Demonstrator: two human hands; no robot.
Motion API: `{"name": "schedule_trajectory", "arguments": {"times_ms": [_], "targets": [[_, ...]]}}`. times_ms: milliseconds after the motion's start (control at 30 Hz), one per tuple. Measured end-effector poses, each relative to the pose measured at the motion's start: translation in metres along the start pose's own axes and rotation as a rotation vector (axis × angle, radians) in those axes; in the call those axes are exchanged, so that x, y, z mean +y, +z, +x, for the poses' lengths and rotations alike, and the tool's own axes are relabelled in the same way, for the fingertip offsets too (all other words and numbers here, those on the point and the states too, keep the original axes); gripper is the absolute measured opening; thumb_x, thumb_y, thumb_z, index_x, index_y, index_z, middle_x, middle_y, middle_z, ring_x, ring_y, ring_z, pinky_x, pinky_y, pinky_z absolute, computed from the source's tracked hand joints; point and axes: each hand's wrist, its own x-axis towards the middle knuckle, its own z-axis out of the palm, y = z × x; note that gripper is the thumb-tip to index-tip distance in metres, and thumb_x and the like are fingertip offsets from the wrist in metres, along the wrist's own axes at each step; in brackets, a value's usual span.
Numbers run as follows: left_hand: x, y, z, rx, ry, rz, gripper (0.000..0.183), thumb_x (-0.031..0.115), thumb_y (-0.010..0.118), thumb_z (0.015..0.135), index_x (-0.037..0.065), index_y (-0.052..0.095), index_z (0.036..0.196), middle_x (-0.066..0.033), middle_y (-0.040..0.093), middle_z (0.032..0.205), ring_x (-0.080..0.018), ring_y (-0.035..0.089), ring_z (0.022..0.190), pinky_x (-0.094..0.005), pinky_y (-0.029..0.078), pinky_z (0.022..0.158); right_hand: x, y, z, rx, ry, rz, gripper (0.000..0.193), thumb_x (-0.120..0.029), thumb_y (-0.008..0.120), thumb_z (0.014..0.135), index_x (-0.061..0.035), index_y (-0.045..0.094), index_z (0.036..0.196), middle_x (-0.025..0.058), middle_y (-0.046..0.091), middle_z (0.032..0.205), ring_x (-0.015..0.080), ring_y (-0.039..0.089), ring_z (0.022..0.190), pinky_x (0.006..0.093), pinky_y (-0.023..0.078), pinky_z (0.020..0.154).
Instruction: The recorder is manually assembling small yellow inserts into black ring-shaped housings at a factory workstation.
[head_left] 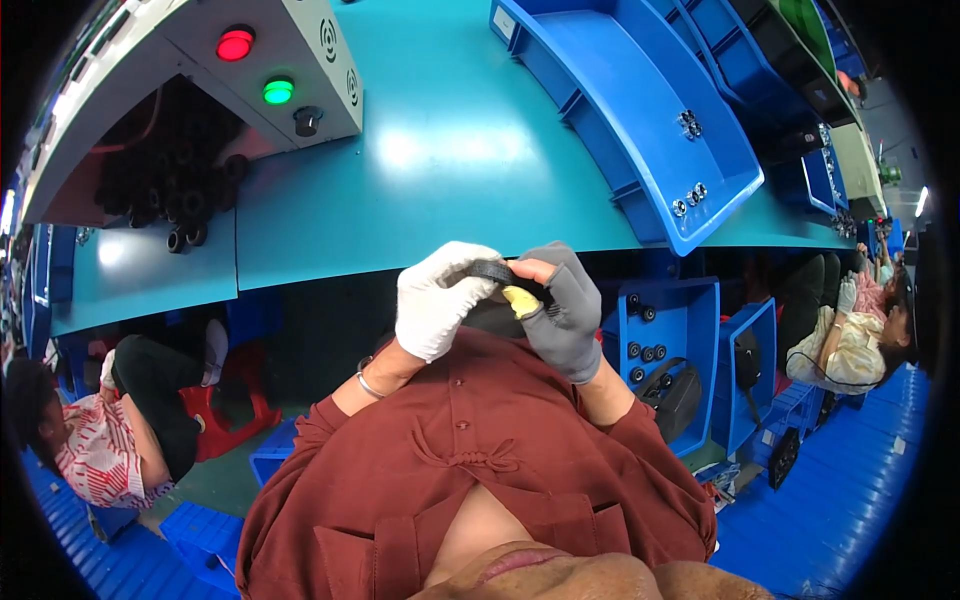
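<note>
My left hand (437,302), in a white glove, pinches a small black ribbed ring (490,271) that looks like a rubber tyre. From the other side my right hand (568,312) closes on the same ring. Its glove is grey, with a bare fingertip showing and something yellow over another finger. Both hands meet in front of my chest, just off the near edge of the teal table (450,190). The fingers cover much of the ring, and I cannot make out whether anything sits inside it.
A white machine (300,30) with red and green buttons stands at left, black rings (185,195) heaped beneath it. A long blue bin (640,110) at right holds several shiny metal parts. Black wheels lie in a lower blue bin (705,360). Co-workers sit at both sides.
</note>
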Motion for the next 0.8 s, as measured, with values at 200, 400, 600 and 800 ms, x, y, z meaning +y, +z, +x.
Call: {"name": "schedule_trajectory", "arguments": {"times_ms": [200, 400, 600, 800], "targets": [[-0.001, -0.001, 0.005, -0.092, -0.214, 0.089, 0.034, 0.01, 0.059, 0.095, -0.003, 0.063, 0.126, -0.0063, 0.07, 0.106, -0.0101, 0.062, 0.094, -0.025, 0.051, 0.084, -0.005, -0.008, 0.021, -0.189, 0.179, 0.188, 0.036, -0.005, 0.077, 0.076, -0.0025, 0.067, 0.111, 0.0076, 0.062, 0.109, 0.0244, 0.053, 0.102, 0.0316, 0.047, 0.081], [-0.002, 0.008, 0.002, 0.064, -0.418, -0.131, 0.045, 0.017, 0.063, 0.096, 0.002, 0.05, 0.137, -0.0078, 0.067, 0.103, -0.0128, 0.063, 0.087, -0.0257, 0.053, 0.078, 0.01, -0.011, 0.019, -0.235, 0.056, -0.115, 0.044, -0.007, 0.073, 0.067, -0.004, 0.066, 0.109, 0.0107, 0.062, 0.105, 0.0292, 0.055, 0.096, 0.0361, 0.048, 0.078], [-0.015, 0.004, 0.001, 0.019, -0.227, 0.083, 0.023, 0.011, 0.066, 0.093, -0.002, 0.06, 0.111, -0.0053, 0.066, 0.096, -0.0092, 0.06, 0.081, -0.0247, 0.05, 0.073, 0.01, -0.005, 0.01, -0.179, 0.052, -0.134, 0.039, -0.008, 0.07, 0.065, -0.0051, 0.066, 0.104, 0.0087, 0.061, 0.101, 0.0301, 0.055, 0.089, 0.0386, 0.047, 0.076], [-0.021, 0.003, 0.003, -0.054, -0.373, -0.134, 0.019, 0.018, 0.063, 0.096, 0.003, 0.063, 0.108, -0.0016, 0.062, 0.094, -0.0072, 0.053, 0.081, -0.0229, 0.044, 0.071, 0.01, -0.012, 0.008, -0.176, -0.024, -0.208, 0.041, -0.008, 0.07, 0.065, -0.0052, 0.067, 0.105, 0.0082, 0.061, 0.097, 0.0285, 0.055, 0.086, 0.0383, 0.045, 0.076]]}}
